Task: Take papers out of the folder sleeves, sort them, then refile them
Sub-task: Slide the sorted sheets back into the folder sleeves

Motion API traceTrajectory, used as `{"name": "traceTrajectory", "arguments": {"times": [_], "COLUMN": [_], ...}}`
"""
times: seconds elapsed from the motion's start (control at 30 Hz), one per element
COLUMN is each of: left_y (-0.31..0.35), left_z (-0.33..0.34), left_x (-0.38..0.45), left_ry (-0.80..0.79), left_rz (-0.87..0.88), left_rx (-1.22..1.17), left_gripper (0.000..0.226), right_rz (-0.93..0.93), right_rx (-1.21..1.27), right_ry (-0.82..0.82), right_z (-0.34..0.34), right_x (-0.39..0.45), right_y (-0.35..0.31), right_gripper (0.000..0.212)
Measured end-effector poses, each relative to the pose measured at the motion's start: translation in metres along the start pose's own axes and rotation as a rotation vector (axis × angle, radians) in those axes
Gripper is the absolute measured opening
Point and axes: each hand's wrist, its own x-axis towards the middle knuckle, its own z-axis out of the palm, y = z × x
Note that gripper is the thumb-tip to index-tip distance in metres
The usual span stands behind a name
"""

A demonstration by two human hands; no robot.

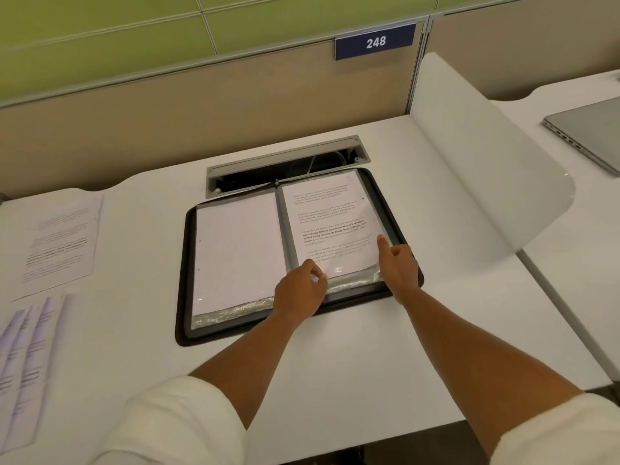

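- While the black zip-edged folder (407,280) lies open flat on the white surface (335,380), its clear plastic sleeves face up, each with a sheet inside.
- Right-hand sleeve holds a printed white page (328,223) of paragraphs; left-hand sleeve shows a blank white sheet (238,250).
- Left hand (298,293) pinches the crinkled bottom edge of the right-hand sleeve near the spine, fingers curled on the plastic; likely steadying the sleeve so the page can slide.
- Right hand (399,270) rests at the sleeve's lower right corner, index finger straight and pressing on the page, other fingers loosely curled; it grips nothing. Judged to be working the sheet along inside the sleeve.
- Loose printed papers (60,243) lie well apart at the left of the surface, probably sorted piles.
- Beyond: grey cable tray (285,156) just behind the folder, translucent divider panel (486,146), closed grey laptop (590,135) on the neighbouring desk.
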Motion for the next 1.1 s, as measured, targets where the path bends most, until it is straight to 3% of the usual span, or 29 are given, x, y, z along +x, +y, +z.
{"name": "traceTrajectory", "arguments": {"times": [0.07,0.17,0.27,0.4,0.57,0.63,0.73,0.83,0.9,0.97,1.1], "left_y": [0.001,-0.001,-0.002,0.015,0.032,0.036,0.035,0.021,0.008,-0.007,-0.042], "left_z": [-0.004,-0.011,-0.021,-0.043,-0.076,-0.09,-0.106,-0.121,-0.129,-0.138,-0.154], "left_x": [0.001,0.005,0.01,0.015,0.019,0.019,0.019,0.022,0.025,0.024,0.016], "left_ry": [-0.075,-0.248,-0.364,-0.283,-0.268,-0.219,-0.13,-0.072,-0.003,0.108,0.212], "left_rz": [0.008,0.088,0.017,-0.214,-0.366,-0.363,-0.368,-0.45,-0.493,-0.511,-0.526], "left_rx": [-0.011,0.013,-0.08,-0.432,-0.717,-0.769,-0.767,-0.685,-0.655,-0.65,-0.623], "left_gripper": [0.006,0.004,0.011,0.041,0.081,0.085,0.072,0.083,0.073,0.049,0.031], "right_rz": [0.03,0.02,0.066,0.082,0.033,0.003,-0.023,-0.002,0.004,-0.028,-0.291], "right_rx": [0.019,0.055,0.17,0.331,0.375,0.347,0.3,0.316,0.346,0.318,-0.075], "right_ry": [-0.086,-0.128,-0.244,-0.563,-0.803,-0.877,-0.968,-1.048,-1.04,-0.938,-0.679], "right_z": [-0.001,-0.002,-0.006,-0.006,0.012,0.021,0.036,0.051,0.061,0.072,0.093], "right_x": [0.002,0.003,0.001,-0.006,-0.021,-0.03,-0.047,-0.059,-0.064,-0.069,-0.082], "right_y": [-0.004,-0.015,-0.033,-0.062,-0.095,-0.105,-0.118,-0.123,-0.122,-0.121,-0.12], "right_gripper": [0.056,0.029,0.014,0.027,0.04,0.043,0.035,0.037,0.034,0.028,0.03]}}
